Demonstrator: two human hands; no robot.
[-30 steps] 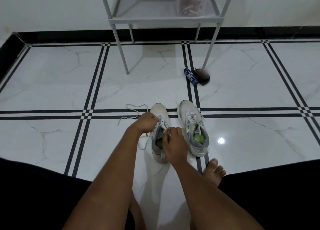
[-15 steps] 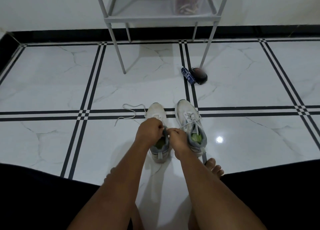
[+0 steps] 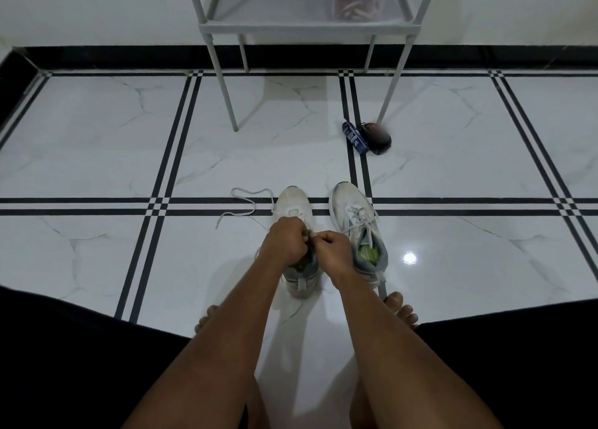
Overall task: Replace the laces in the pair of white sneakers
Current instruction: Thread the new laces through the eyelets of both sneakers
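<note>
While both hands meet over the left sneaker [image 3: 293,202], a loose lace [image 3: 245,202] trails off it across the floor [image 3: 97,156].

Both white sneakers lie side by side at the middle of the floor, long axes running from 6 to 12 o'clock, toes toward 12 and heel openings toward the person. The left hand [image 3: 284,239] and right hand [image 3: 333,250] sit knuckle to knuckle above the left sneaker's tongue, fingers curled in a pinching grip; what they pinch is hidden, most likely the lace. The lace's free end loops out toward 9 o'clock. The right sneaker [image 3: 356,221], just beside at 3 o'clock, is laced and untouched. Toward 1 o'clock, well apart, a blue tube [image 3: 355,137] touches a dark round object [image 3: 377,137] near a grey shelf [image 3: 304,27] leg.
</note>
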